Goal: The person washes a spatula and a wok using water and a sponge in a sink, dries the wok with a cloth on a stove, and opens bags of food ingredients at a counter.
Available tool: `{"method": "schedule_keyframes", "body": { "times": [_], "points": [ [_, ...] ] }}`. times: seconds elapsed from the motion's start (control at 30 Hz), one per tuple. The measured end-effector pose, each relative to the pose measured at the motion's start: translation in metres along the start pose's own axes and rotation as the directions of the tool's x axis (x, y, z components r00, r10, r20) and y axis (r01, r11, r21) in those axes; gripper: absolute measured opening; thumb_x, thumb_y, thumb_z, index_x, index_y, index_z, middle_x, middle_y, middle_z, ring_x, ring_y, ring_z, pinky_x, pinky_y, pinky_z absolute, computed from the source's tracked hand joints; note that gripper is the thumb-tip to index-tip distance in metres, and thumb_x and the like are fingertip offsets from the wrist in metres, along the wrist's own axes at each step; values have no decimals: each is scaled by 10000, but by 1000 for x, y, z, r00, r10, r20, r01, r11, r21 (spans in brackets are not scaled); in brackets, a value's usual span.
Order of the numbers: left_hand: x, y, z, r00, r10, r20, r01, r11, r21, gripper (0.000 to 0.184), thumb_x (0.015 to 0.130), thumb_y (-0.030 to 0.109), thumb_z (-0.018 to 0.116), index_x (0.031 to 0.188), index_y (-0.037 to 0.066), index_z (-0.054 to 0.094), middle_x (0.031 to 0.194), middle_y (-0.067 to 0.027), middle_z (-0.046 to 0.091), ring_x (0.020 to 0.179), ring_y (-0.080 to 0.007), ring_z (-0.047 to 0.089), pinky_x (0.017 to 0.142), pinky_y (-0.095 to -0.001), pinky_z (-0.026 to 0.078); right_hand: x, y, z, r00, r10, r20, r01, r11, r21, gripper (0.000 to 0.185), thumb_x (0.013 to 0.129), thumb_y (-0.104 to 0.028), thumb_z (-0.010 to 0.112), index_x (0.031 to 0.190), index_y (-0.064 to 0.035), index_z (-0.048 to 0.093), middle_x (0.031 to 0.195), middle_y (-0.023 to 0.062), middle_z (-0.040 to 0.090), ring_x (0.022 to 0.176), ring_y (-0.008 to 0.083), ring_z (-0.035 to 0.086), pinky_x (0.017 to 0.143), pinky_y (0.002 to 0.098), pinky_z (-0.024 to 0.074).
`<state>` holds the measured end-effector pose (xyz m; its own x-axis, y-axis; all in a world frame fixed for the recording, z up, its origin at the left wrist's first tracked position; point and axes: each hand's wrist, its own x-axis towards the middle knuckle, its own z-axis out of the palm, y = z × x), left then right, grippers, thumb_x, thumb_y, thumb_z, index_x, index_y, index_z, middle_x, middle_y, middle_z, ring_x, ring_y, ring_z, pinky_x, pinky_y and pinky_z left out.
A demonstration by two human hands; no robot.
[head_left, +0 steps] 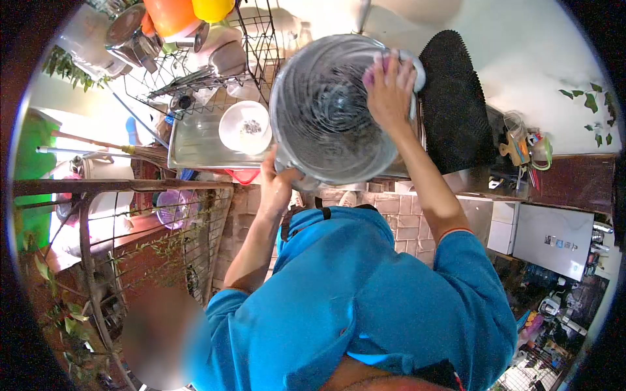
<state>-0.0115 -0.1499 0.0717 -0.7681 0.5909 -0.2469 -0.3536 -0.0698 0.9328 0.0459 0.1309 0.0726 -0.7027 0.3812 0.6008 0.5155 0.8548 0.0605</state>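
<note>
A large grey metal pot (326, 140) is tilted so that its inside faces me, with soapy streaks in rings over the wall and bottom. My left hand (277, 184) grips its lower left rim, thumb and fingers closed on the edge. At the upper right rim, my right hand (390, 91) presses a pinkish-purple scrubbing pad (369, 78) against the inner wall; most of the pad is hidden under the fingers. White suds show around those fingertips. Left of the pot stands a white bowl (229, 130) with small grey bits inside.
A black wire dish rack (257, 39) with dishes stands at the upper left, above a metal drainboard (195, 140). A black ridged board (455, 104) leans right of the pot. A metal railing (124, 187) runs at left; a blurred person (163, 335) is at lower left.
</note>
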Motion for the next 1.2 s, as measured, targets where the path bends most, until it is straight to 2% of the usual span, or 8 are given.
{"method": "schedule_keyframes", "body": {
  "times": [0.17,0.27,0.37,0.43,0.67,0.77,0.87,1.2],
  "points": [
    [-5,18,23,989,-111,95,103,991,82,562,598,-25,509,1159,-16,546,865,-64,627,781,-143,564,722,-260,463,23,-84,-17,959,-281,-27,258,833,490,542,783,-218,620,1253,-16,441,1325,271,334,1251,565,229,1049,597,211],
    [14,-20,3,1000,16,4,-16,999,28,620,593,-37,492,1211,-14,521,873,-61,626,773,-141,564,704,-244,458,-38,-117,-27,926,-336,171,90,637,766,558,879,-226,499,1366,-30,311,1397,298,260,1243,561,245,1051,585,212],
    [16,-19,-15,1000,25,-13,-25,999,-36,653,596,-48,482,1249,-15,499,892,-62,631,775,-139,566,688,-232,454,-82,-92,-32,799,-433,418,62,750,658,495,921,-291,435,1365,-86,356,1412,224,308,1249,482,321,1027,562,271],
    [1,-2,-14,996,-48,-72,45,998,-45,631,596,-67,476,1224,-9,514,917,-65,641,785,-137,572,677,-232,453,-93,-67,-30,769,-355,532,145,906,397,472,918,-317,438,1347,-122,406,1418,186,324,1255,446,339,1011,580,277],
    [-6,-29,-20,990,-142,7,142,984,-105,611,590,-81,479,1193,-5,539,890,-60,646,745,-141,577,660,-235,451,-51,-19,18,983,-61,172,79,992,-94,452,907,-306,480,1312,-109,447,1420,214,306,1286,489,266,1013,622,223],
    [2,-30,-15,991,-96,96,103,992,-71,596,586,-63,499,1176,-2,554,863,-57,649,730,-133,574,665,-242,452,-29,-56,23,968,-75,241,35,986,165,518,918,-259,445,1375,-42,330,1446,292,184,1318,521,151,1042,627,150],
    [2,-17,-11,996,-51,79,51,999,-7,596,582,-52,506,1173,-1,557,854,-55,648,736,-126,570,663,-243,450,-45,-85,15,973,-95,211,15,936,351,512,931,-268,436,1343,17,332,1399,336,225,1268,554,225,1016,606,233],
    [10,-22,-17,997,-46,62,53,993,-103,580,569,-65,476,1141,-16,557,898,-57,642,782,-128,564,687,-237,441,-81,-50,2,891,-174,419,22,938,345,374,926,-216,441,1221,14,454,1335,267,390,1192,469,396,948,535,366]
  ]
}}
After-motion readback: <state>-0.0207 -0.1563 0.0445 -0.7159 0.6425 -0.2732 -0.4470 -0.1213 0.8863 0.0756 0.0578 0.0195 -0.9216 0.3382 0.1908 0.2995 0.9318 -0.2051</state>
